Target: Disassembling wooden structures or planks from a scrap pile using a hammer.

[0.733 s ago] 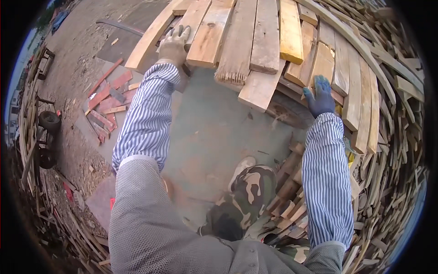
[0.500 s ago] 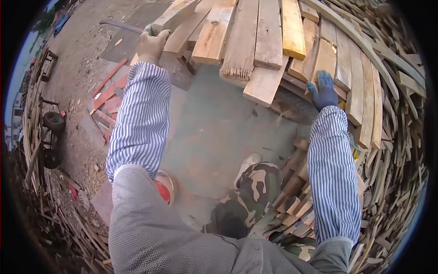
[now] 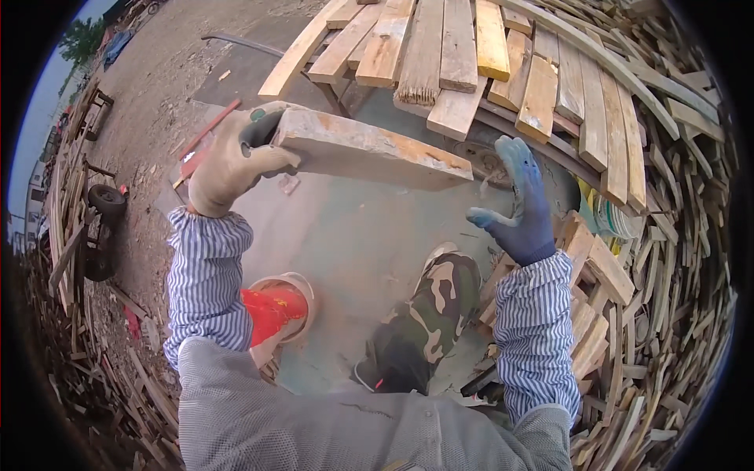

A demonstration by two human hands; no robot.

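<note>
My left hand (image 3: pixel 237 157), in a pale work glove, is closed round the left end of a short, thick wooden board (image 3: pixel 377 153). The board hangs level over the greenish ground, its long face toward me and its upper edge stained and rough. My right hand (image 3: pixel 514 200), in a blue glove, is open beside the board's right end, thumb and fingers spread and apart from it. Beyond both hands, several wooden planks (image 3: pixel 455 47) lie side by side on a raised stand.
Left of my legs stands a bucket (image 3: pixel 302 302) with something red in it. Loose offcuts (image 3: pixel 605 271) and a tall heap of wood strips (image 3: pixel 675 314) crowd the right side. A wheeled cart (image 3: pixel 106 204) stands at far left. Red wood pieces (image 3: pixel 188 161) lie beyond my left hand.
My left hand has come back from the planks with the board in its grip. The right hand has lifted off the planks and moved nearer, its fingers now spread.
</note>
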